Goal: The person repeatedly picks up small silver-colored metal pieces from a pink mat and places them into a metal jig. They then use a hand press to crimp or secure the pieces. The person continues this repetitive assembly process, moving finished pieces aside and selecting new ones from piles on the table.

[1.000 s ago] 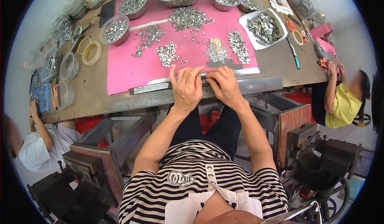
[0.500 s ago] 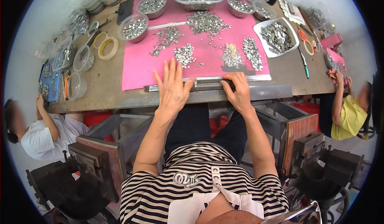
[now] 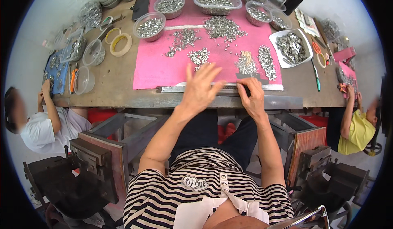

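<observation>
Left hand [image 3: 200, 87]: spread, palm down, blurred | right hand [image 3: 252, 93]: curled, palm down

Workshop: metal parts [image 3: 198, 56], long workbench [image 3: 116, 75]

We count five piles of metal pieces [image 3: 224, 28] on the pink mat [image 3: 155, 67], two filled round tubs [image 3: 150, 37] by its far left corner, one rectangular tub [image 3: 217, 11] at its far edge and one white dish [image 3: 291, 65] at its right. Near the worktop's [image 3: 114, 73] front edge, we find one toothbrush [image 3: 317, 77].
</observation>
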`<state>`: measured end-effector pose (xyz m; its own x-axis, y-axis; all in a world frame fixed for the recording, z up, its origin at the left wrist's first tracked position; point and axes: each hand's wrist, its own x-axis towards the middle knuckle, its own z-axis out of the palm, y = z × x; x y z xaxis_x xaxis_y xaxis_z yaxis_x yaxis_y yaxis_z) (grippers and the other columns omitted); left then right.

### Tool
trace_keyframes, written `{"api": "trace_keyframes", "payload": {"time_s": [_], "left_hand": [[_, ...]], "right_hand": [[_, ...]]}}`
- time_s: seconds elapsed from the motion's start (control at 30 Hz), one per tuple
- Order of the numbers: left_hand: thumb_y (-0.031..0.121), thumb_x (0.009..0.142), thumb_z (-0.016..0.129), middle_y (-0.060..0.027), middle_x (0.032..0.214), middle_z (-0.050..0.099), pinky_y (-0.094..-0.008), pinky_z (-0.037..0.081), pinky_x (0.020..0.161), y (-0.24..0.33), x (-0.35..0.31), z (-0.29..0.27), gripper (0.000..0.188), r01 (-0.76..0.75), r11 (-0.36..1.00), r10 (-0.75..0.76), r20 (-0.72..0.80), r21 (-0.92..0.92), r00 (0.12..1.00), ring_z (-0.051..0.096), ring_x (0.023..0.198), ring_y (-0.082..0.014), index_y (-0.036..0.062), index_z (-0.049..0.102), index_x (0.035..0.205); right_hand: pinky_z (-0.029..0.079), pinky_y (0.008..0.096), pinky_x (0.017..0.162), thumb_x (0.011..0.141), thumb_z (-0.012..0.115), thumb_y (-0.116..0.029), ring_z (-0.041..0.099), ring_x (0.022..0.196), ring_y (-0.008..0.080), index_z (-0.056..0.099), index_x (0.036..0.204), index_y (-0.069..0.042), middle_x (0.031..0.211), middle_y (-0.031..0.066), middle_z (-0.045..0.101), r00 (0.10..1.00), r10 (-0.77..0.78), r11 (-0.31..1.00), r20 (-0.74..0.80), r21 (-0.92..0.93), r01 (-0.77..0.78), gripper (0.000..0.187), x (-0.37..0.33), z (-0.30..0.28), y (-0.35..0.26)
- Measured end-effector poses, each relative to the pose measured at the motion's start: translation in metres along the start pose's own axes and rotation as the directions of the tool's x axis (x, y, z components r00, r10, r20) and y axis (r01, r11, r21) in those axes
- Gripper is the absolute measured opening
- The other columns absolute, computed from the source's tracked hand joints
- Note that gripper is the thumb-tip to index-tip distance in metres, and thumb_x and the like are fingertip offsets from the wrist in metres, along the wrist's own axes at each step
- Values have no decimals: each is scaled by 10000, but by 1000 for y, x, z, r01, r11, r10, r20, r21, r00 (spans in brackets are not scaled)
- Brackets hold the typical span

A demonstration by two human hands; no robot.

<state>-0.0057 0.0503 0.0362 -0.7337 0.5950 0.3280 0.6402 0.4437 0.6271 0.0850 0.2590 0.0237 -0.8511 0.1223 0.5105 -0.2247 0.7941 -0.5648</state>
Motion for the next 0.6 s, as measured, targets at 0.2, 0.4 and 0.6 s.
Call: {"api": "trace_keyframes", "payload": {"time_s": [0.2,0.4,0.6], "left_hand": [[191,926,730,-30,903,684,-473,348,1007,-52,-5,-41,92,150,982,-108,-313,115,944,604,907,-226,106,731,961],[169,904,748,-25,881,662,-475,329,1011,-57,-5,-42,63,114,982,-76,-243,148,967,597,897,-227,125,737,948],[174,905,753,-18,870,634,-527,311,1050,-57,1,-36,73,28,959,32,-207,282,978,604,907,-235,153,756,974]], "right_hand": [[429,411,844,888,729,-67,612,888,284,706,959,-64,882,78,631,983,-178,982,50,-53,181,74,57,31,-8],[421,423,846,890,726,-100,614,904,277,720,960,-81,896,81,627,980,-159,965,118,-193,179,73,74,70,-2],[423,416,827,881,739,-113,617,885,261,706,956,-90,875,59,607,969,-211,949,132,-210,235,86,75,67,-5]]}}
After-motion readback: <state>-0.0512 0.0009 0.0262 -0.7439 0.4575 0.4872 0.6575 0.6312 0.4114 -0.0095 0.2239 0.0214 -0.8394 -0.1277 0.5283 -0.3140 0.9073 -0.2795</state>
